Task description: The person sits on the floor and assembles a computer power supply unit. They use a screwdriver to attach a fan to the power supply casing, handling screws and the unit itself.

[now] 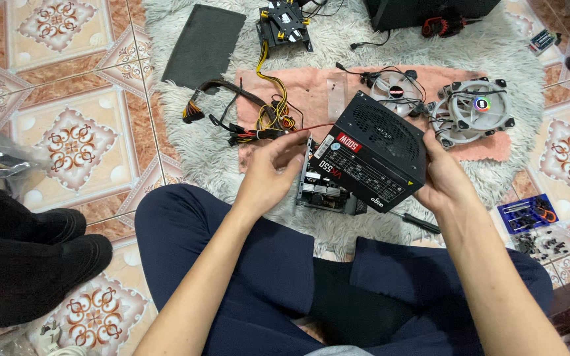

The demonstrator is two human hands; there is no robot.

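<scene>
black power supply box sits tilted above the shaggy white rug, held between both hands over the person's crossed legs. left hand curls its fingers onto the open end by the cable bundle; right hand grips the far side. two case fans lie on a pink cloth just behind.

Black boxy power supply, mesh-vented cover tilted, bundled cables trailing left, above the shaggy rug.
</scene>
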